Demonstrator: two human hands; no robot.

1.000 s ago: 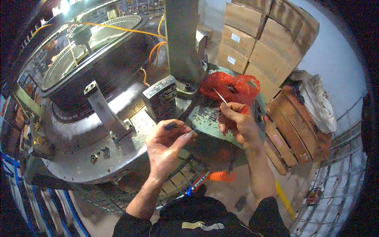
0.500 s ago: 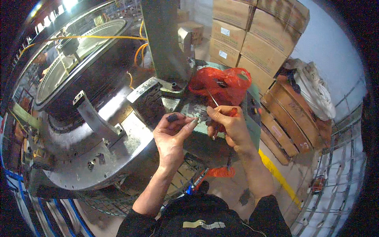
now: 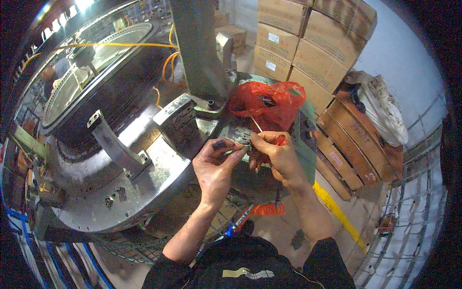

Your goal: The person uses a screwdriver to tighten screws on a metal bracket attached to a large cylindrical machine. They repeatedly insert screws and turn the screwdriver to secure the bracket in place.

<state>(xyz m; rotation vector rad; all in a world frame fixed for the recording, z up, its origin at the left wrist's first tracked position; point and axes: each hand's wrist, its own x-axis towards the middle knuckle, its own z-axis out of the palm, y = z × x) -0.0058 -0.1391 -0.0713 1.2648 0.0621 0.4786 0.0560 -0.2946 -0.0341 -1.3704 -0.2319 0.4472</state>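
My left hand (image 3: 215,166) is closed, with thumb and forefinger pinched at a tiny metal part (image 3: 247,147). A small dark block (image 3: 219,144) sits tucked among its curled fingers. Close beside it, my right hand (image 3: 284,156) is wrapped round a screwdriver with a red handle (image 3: 281,140). The thin bright shaft (image 3: 256,124) sticks out up and to the left, away from the pinched part. Small grey pieces show at the right fingertips, too small to name. Behind both hands a red plastic bag (image 3: 269,103) lies on a green machine table (image 3: 301,159).
On the left stands a large round metal machine (image 3: 130,197) with a raised bracket (image 3: 115,149). A green post (image 3: 197,53) rises ahead. Stacked cartons (image 3: 317,58) and wooden crates (image 3: 353,144) stand at right. An orange coiled hose (image 3: 269,209) hangs below my hands.
My left hand has moved slightly right, bringing its fingertips up to those of my right hand. The right hand keeps its grip on the screwdriver, almost in place.
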